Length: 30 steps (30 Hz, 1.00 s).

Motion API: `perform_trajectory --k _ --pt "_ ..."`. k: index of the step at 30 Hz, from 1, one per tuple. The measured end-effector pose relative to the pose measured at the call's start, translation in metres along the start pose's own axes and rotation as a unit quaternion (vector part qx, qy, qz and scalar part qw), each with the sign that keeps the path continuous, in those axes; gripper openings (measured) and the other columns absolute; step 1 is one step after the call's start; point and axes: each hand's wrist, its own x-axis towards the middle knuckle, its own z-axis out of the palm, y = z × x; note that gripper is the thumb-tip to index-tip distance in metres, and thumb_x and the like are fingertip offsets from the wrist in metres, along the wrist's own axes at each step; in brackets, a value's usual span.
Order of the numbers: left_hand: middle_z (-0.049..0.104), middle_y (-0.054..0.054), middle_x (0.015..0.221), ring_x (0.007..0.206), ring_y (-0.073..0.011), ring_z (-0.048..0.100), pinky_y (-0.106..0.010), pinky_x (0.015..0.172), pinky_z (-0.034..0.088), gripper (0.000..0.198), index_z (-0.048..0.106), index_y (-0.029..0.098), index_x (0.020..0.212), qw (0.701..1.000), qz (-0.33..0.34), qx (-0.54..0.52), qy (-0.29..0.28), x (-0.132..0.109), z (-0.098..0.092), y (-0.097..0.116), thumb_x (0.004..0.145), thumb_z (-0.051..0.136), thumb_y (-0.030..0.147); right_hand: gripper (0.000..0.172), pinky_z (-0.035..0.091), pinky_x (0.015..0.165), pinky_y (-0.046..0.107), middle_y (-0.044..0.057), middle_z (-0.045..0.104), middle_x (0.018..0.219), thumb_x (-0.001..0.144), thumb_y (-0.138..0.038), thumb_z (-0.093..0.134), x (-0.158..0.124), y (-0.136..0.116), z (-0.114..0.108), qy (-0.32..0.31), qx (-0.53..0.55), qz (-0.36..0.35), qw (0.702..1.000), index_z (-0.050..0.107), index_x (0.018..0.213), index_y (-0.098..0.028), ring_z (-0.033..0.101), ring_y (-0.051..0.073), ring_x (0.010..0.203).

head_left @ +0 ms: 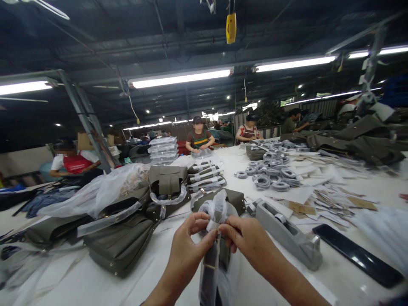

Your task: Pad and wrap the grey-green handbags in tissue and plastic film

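Note:
A bag strap (209, 261) covered in clear plastic wrap hangs toward me, its upper part coiled into a loop. My left hand (193, 242) pinches the coil from the left, thumb and fingers closed on it. From the right, my right hand (239, 233) grips the same coil, with the fingertips of both hands almost meeting. A white band sits around the strap between the fingers. Behind the coil lies an olive handbag (236, 199), partly hidden. Just right of my right hand stands a grey tape dispenser (287, 236).
Olive handbags (123, 244) with wrapped handles lie at left under plastic sheeting (98, 193). Coiled wrapped straps (276, 172) are heaped at centre right, near cardboard scraps (341, 204). A black phone (357, 255) lies at right. Several people sit beyond the table.

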Motion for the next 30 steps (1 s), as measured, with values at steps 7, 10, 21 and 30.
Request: perform_trajectory --k 7,10,21,30 --pt "0.073 -0.002 0.1 0.1 -0.022 0.07 -0.033 0.09 0.053 0.03 0.063 0.024 0.101 0.998 0.026 0.052 0.022 -0.001 -0.001 -0.002 0.076 0.072 0.038 0.028 0.048 0.06 0.027 0.0 0.069 0.07 0.099 -0.03 0.042 -0.007 0.002 0.004 0.002 0.036 -0.024 0.999 0.063 0.084 -0.022 0.065 0.015 0.059" --pt "0.073 -0.001 0.102 0.1 -0.0213 0.069 -0.033 0.092 0.053 0.03 0.063 0.025 0.102 0.996 0.039 0.075 0.025 0.0 -0.002 -0.001 0.077 0.072 0.038 0.025 0.049 0.059 0.027 0.0 0.069 0.069 0.099 -0.028 0.043 -0.008 0.0 0.004 0.008 0.042 -0.02 0.999 0.064 0.085 -0.022 0.065 0.015 0.057" --pt "0.075 -0.002 0.096 0.096 -0.0212 0.071 -0.029 0.084 0.054 0.028 0.062 0.024 0.098 0.999 0.011 0.034 -0.012 -0.002 0.0 0.007 0.077 0.072 0.039 0.018 0.05 0.06 0.026 -0.004 0.069 0.067 0.096 -0.023 0.05 -0.01 0.002 -0.005 -0.018 0.086 -0.02 0.996 0.056 0.113 -0.023 0.066 0.015 0.055" --pt "0.076 -0.008 0.098 0.093 -0.0246 0.072 -0.031 0.081 0.054 0.038 0.06 0.021 0.102 0.996 -0.035 -0.056 -0.057 -0.007 -0.004 0.005 0.078 0.074 0.046 0.012 0.051 0.069 0.027 0.002 0.067 0.082 0.093 -0.029 0.057 -0.009 0.015 0.0 -0.069 0.283 -0.037 0.956 0.064 0.09 -0.019 0.063 0.017 0.076"
